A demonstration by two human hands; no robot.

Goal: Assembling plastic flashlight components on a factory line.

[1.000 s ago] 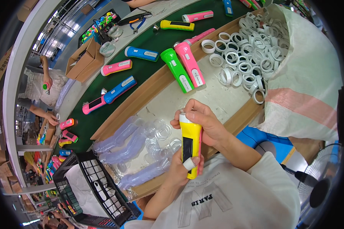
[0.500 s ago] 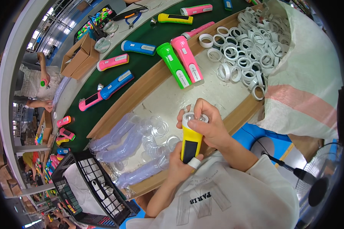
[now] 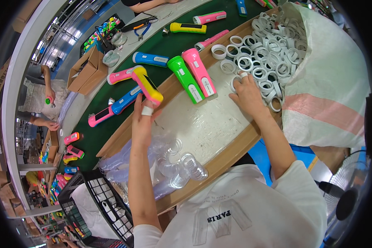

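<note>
My left hand (image 3: 144, 118) reaches over the cardboard edge at the green belt. Its fingers are apart, close against the pink end of a yellow flashlight (image 3: 146, 84) with a dark panel. That flashlight slants across a pink flashlight (image 3: 120, 76) and a blue flashlight (image 3: 127, 99). My right hand (image 3: 249, 95) is at the near side of a heap of white plastic rings (image 3: 273, 53). Its fingertips touch a ring (image 3: 234, 84), with the thumb spread away. A green flashlight (image 3: 187, 80) and a pink flashlight (image 3: 199, 72) lie between my hands.
Stacks of clear plastic discs (image 3: 169, 169) lie nearer me in the cardboard-edged tray (image 3: 223, 153). A white woven sack (image 3: 326, 82) stands right. At lower left is a black crate (image 3: 111, 198). More flashlights lie on the green belt (image 3: 173, 45). Other people work across and to the left.
My hands have separated from in front of my chest. The left has moved forward and left to the belt with a yellow flashlight; the right has moved forward to the rings.
</note>
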